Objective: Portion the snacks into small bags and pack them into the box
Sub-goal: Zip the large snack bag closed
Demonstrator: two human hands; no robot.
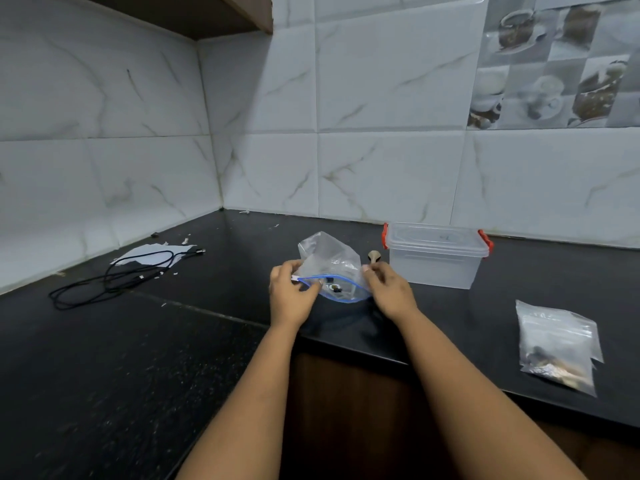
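A clear zip bag [330, 261] with a blue seal line lies on the black counter [121, 358], its mouth spread open toward me; a few dark snack pieces show inside. My left hand [291, 294] pinches the left end of the mouth. My right hand [389, 292] pinches the right end. A clear plastic box [436, 258] with red latches and its lid on stands just right of the bag. Small clear bags [557, 344] holding brownish snacks lie stacked at the counter's right front edge.
A wooden spoon [374, 256] lies between bag and box, mostly hidden. A black cable [110, 282] and white paper [152, 256] sit at the left by the tiled wall. The counter's front edge runs below my forearms.
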